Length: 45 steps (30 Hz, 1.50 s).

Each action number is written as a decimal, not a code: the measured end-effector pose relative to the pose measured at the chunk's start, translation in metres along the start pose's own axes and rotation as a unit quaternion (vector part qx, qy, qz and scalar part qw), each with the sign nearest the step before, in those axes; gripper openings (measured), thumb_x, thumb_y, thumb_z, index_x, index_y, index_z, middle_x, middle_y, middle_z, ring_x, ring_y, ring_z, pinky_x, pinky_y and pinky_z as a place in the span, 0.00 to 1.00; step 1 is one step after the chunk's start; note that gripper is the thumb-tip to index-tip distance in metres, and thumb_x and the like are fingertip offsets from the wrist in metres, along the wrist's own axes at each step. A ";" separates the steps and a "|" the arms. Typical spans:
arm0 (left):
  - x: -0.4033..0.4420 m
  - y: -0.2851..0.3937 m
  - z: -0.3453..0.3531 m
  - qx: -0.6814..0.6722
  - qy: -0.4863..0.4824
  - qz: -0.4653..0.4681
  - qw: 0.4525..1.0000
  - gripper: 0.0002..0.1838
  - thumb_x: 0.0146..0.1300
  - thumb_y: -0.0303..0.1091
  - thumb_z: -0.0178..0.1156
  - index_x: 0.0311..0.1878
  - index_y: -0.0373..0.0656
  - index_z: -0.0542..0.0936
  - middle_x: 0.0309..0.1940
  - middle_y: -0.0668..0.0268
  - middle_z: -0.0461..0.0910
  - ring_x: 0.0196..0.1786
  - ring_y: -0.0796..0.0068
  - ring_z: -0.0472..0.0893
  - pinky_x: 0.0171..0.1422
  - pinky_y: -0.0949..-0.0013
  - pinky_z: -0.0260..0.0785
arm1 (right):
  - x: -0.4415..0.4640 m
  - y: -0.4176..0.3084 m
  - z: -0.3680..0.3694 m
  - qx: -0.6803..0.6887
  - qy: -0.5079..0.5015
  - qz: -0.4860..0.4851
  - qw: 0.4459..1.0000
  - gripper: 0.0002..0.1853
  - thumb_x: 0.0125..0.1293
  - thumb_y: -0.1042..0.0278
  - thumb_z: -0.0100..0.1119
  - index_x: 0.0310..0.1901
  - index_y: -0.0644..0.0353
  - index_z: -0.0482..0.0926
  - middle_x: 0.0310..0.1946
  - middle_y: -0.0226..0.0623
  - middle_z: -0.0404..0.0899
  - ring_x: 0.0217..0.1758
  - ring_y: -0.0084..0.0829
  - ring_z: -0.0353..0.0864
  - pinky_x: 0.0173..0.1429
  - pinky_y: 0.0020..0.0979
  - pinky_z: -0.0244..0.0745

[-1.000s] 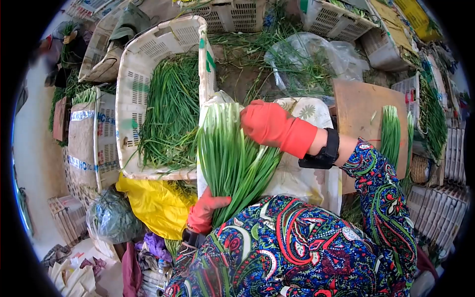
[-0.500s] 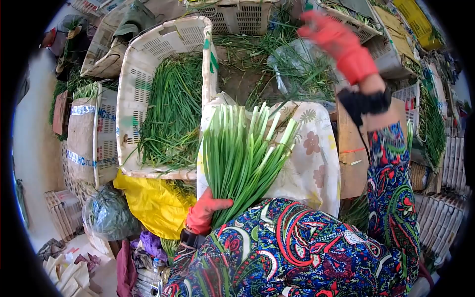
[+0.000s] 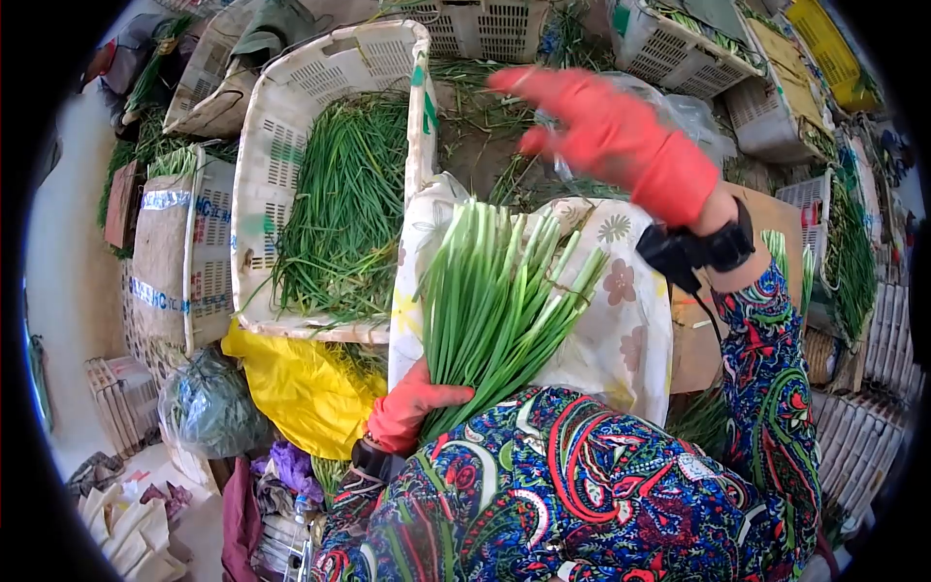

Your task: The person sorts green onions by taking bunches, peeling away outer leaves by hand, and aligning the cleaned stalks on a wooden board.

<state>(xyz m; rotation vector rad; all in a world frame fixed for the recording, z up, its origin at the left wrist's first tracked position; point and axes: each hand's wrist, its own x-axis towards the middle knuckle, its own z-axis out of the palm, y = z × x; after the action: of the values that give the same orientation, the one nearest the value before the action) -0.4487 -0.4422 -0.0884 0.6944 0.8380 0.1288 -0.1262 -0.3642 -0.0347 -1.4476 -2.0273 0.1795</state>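
A fanned bunch of Chinese chives lies over the flower-patterned cloth on my lap, its pale stem ends pointing away from me. My left hand, in a red rubber glove, is closed round the leafy lower part, thumb across the front. My right hand, gloved the same way, is in the air beyond the cloth, above and to the right of the stem ends. Its fingers are spread and slightly blurred, with nothing visible in them. A black strap device sits on that wrist.
At the left stands a white plastic crate of loose chives. A yellow plastic sheet and a clear bag of greens lie below it. Cardboard is on the right; more crates line the back. A person shows at upper left.
My right hand has swung left and nearer to me, towards the chives. The bunch and my left hand appear slightly further right, with the left hand's grip unchanged.
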 end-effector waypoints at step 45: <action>0.007 -0.022 -0.030 -0.003 0.002 0.037 0.999 0.35 0.40 0.27 0.62 0.58 0.38 0.66 0.47 0.62 0.76 0.47 0.67 0.76 0.55 0.63 0.66 | -0.052 -0.003 0.027 -0.131 0.060 0.057 0.988 0.25 0.52 0.53 0.58 0.49 0.58 0.72 0.42 0.36 0.77 0.45 0.33 0.75 0.62 0.42 0.59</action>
<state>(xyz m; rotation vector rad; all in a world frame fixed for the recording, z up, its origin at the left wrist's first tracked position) -0.4696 -0.4412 -0.1204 0.7206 0.8157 0.1988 -0.1336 -0.4052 -0.0765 -1.6942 -1.9248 -0.1307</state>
